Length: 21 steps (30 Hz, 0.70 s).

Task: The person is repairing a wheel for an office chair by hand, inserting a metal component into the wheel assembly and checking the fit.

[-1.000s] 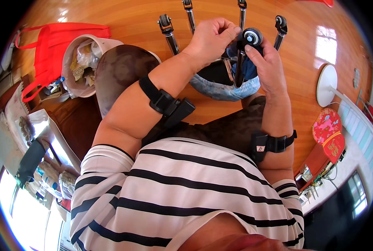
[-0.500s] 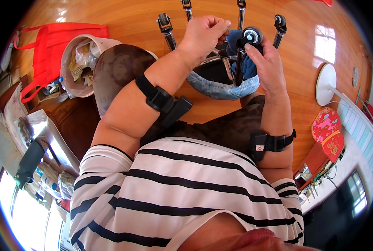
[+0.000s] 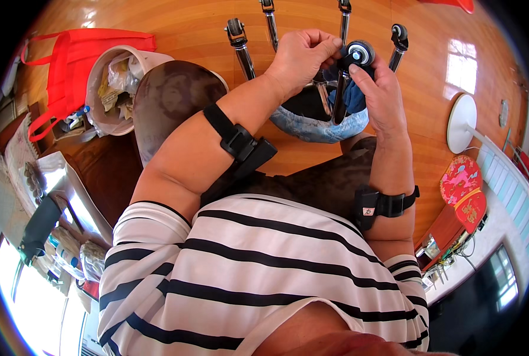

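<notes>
Left hand: the left hand (image 3: 304, 58) is curled shut, its fingertips pinching at the black caster wheel (image 3: 359, 53) from the left side.
Right hand: the right hand (image 3: 378, 89) is closed around the chrome leg (image 3: 340, 89) that carries that wheel, thumb pressing on the wheel's lower edge, fingers wrapped behind.
Caster wheel: it sits at the tip of the upturned leg, between the two hands, touched by both, high in the view above the person's lap.
Chair base: the chrome chair base (image 3: 312, 89) is turned upside down, its spokes fanning out toward the top edge of the view; two other casters, one on the left spoke (image 3: 235, 28) and one on the right spoke (image 3: 399, 32), stand free of the hands.
Blue cloth: a blue patterned cloth (image 3: 315, 126) lies bunched under the base's hub, just below both hands.
Floor: the polished wooden floor (image 3: 175, 18) carries everything seen around the person.
Bin: a pale waste bin (image 3: 107, 89) full of crumpled litter stands on the floor to the person's left, with a red bag (image 3: 68, 56) touching its far side.
Fan stand: a white round stand (image 3: 460, 121) rests on the floor well to the right.
Straps: a black strap (image 3: 240, 145) wraps the left forearm and another black strap (image 3: 383, 204) wraps the right.
</notes>
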Available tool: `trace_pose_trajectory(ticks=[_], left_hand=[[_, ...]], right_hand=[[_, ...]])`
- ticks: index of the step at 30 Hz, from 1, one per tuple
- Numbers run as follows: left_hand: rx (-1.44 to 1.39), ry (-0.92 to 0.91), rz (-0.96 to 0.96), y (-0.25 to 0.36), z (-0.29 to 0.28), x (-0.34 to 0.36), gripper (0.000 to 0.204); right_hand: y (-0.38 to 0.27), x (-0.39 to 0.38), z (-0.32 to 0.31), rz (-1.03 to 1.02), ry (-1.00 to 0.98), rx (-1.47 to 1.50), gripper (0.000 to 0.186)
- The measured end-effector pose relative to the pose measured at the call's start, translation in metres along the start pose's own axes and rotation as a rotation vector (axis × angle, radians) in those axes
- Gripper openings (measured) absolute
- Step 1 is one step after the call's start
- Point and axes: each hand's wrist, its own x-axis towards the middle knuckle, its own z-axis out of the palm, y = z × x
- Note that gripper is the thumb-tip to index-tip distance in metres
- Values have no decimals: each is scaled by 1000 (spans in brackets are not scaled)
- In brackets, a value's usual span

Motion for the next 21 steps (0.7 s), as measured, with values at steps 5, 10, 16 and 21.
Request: trace_pose_trajectory(ticks=[5,10,16,21], left_hand=[[75,-11,113,2,2,2,17],[562,57,363,9,5,-5,15],[528,30,394,0,5,-4,9],[486,8,390,2,3,-3,10]], right_hand=[[0,1,0,-1,-3,-10,31],[3,1,-3,-17,-1,-65,30],[-1,0,1,-21,5,-49,30],[0,0,-1,-8,7,-18,32]])
